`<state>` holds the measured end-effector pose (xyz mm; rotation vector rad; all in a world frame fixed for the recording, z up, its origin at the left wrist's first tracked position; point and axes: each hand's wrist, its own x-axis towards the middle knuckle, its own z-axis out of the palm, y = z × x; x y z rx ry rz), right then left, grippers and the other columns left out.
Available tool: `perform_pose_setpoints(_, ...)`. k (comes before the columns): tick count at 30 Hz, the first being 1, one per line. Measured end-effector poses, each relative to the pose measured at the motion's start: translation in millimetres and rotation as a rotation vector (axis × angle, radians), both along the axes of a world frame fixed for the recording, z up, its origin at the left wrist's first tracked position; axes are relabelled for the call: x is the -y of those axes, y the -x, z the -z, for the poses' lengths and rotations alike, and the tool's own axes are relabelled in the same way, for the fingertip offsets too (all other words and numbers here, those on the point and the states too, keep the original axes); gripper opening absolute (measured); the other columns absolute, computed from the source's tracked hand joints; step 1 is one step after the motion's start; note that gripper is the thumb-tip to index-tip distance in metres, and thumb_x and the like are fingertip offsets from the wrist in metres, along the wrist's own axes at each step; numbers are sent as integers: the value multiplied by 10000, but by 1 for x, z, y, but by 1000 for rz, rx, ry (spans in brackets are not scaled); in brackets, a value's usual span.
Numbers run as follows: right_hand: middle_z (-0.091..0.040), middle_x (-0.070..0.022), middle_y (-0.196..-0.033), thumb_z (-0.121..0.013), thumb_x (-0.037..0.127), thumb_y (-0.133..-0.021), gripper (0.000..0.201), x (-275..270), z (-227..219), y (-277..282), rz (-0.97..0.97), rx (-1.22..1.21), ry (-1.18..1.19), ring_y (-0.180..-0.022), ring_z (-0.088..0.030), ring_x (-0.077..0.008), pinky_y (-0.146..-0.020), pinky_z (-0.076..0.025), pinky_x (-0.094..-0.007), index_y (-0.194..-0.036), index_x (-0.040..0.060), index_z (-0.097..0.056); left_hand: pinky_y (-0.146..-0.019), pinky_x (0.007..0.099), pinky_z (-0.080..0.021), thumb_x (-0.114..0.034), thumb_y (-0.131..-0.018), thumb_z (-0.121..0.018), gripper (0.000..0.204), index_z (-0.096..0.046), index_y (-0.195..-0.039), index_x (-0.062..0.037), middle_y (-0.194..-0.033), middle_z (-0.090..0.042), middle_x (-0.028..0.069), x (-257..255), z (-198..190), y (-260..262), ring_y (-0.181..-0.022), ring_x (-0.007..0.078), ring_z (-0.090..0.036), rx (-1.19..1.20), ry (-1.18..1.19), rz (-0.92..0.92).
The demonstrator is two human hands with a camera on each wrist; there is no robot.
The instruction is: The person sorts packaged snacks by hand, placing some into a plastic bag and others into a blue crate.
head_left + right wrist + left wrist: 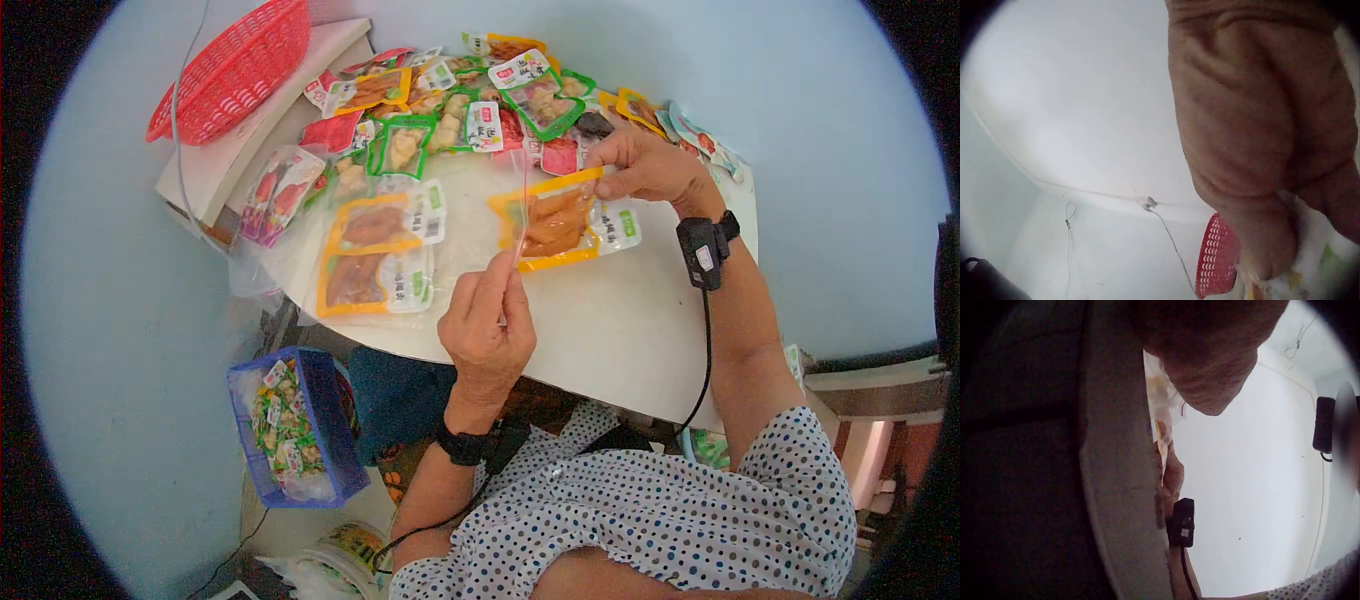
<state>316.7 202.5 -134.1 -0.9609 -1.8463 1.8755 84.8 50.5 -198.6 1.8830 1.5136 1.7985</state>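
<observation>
Red basket (235, 75) behind table (600, 320), snack packets (405, 145) heaped beyond right hand (650, 170)

Head view evenly bright, grainy, dark-cornered, bowed at the edges; both wrist views dimmer, soft, backlit by pale glare, the close hands (1210, 356) shadowed.

Yellow-edged packet (555, 222) blurred in right wrist view, partly covered by right hand (655, 172); fine print too small to be read. Far packet pile (450, 115): lower packets hidden by upper ones. Left hand (1213, 356) cut off by top edge, left wrist view.
</observation>
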Motion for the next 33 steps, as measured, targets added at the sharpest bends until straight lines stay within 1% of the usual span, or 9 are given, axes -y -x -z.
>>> perform_pose_setpoints(7,-701,-57,-939,-690,132,-861,263,5,3,19,-12,-124,183,-797,-675,-103,-690,-560,-237,-1064,-27,-644,-452,304,-430,44,-791,-657,270,-668,-1056,-9,-689,-547,89,-2,2,2,-512,194,-539,-81,-48,15)
perform_pose_setpoints(10,-697,-96,-994,-662,117,-876,313,2,12,25,-31,-173,222,-807,-693,-142,-667,-586,-261,-1140,-42,-606,-469,283,-400,44,-796,-652,269,-675,-1059,-10,-654,-546,76,1,-1,2,-512,159,-491,-23,6,40)
perform_pose_setpoints(13,-692,-122,-1035,-583,115,-916,379,7,9,30,-104,-168,251,-849,-701,-199,-647,-605,-322,-1270,-11,-536,-466,290,-401,40,-792,-653,263,-677,-1049,-11,-648,-541,74,3,-2,1,-514,168,-495,-24,17,35)
perform_pose_setpoints(16,-684,-147,-1045,-567,108,-919,389,10,15,40,-122,-183,308,-856,-702,-229,-636,-618,-367,-1287,-11,-518,-466,294,-405,38,-789,-652,268,-675,-1051,-9,-653,-543,77,1,-1,2,-516,172,-499,-37,-33,33)
perform_pose_setpoints(19,-676,-176,-1048,-555,126,-931,416,15,19,46,-80,-292,431,-838,-705,-266,-618,-623,-377,-1318,-6,-478,-469,296,-411,40,-785,-650,277,-669,-1058,-3,-654,-544,80,0,0,3,-515,174,-499,-41,-58,46)
perform_pose_setpoints(22,-671,-192,-1033,-535,113,-945,399,16,17,51,-74,-300,434,-774,-712,-264,-559,-620,-353,-1298,-56,-457,-496,332,-465,43,-756,-656,319,-665,-1069,-20,-730,-570,97,2,0,6,-552,249,-571,-78,-3,53)
perform_pose_setpoints(25,-675,-194,-991,-517,128,-957,413,20,18,61,-90,-271,412,-727,-710,-295,-540,-615,-355,-1321,-46,-430,-462,304,-414,32,-790,-647,266,-665,-1054,-2,-688,-568,94,1,0,4,-518,192,-506,-55,-44,63)
perform_pose_setpoints(28,-679,-188,-994,-521,153,-957,421,28,14,70,-99,-275,449,-717,-711,-291,-564,-616,-361,-1343,22,-414,-470,312,-433,27,-792,-648,263,-666,-1052,-5,-709,-585,101,-1,1,4,-535,210,-533,-58,-100,68)
perform_pose_setpoints(33,-676,-189,-906,-519,137,-961,416,35,22,81,-67,-332,434,-647,-698,-313,-511,-602,-368,-1351,28,-422,-492,326,-462,27,-792,-650,257,-668,-1045,-9,-721,-602,109,-1,0,4,-571,236,-575,-54,-117,72)
